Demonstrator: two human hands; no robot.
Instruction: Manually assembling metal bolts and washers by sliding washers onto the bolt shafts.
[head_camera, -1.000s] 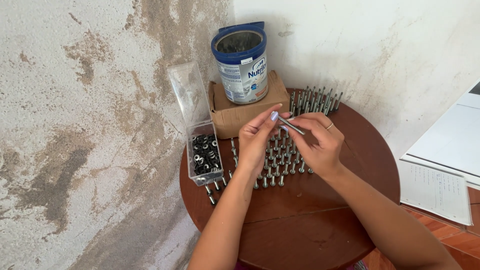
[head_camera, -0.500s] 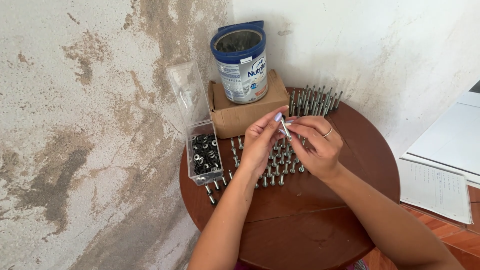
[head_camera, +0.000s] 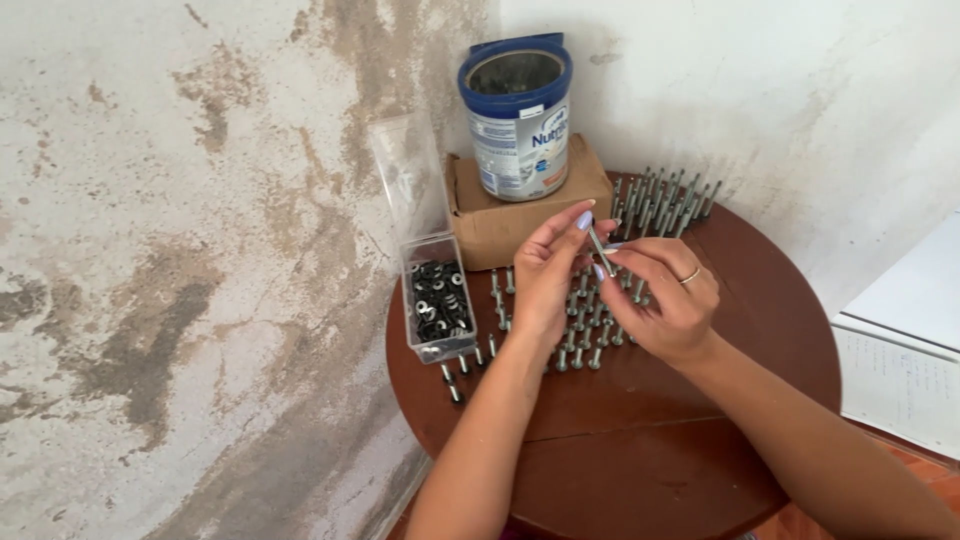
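One screw (head_camera: 600, 244), pinched between fingertips of left hand (head_camera: 548, 285) and right hand (head_camera: 665, 305), is held above the rows of upright screws (head_camera: 590, 320) on the round table (head_camera: 720, 420). Judged light, rigid, smooth metal: likely to slip or roll, best gripped at the shank near the head. Its lower end is hidden behind the fingers; whether a washer from the clear box (head_camera: 438, 305) is fitted cannot be told.

Both forearms reach forward and come together in the middle. The left hand (head_camera: 548, 280) is raised with the palm turned to the right, its fingers (head_camera: 583, 221) pinched at the tips. The right hand (head_camera: 665, 300) faces it, fingers curled, with a ring on one.
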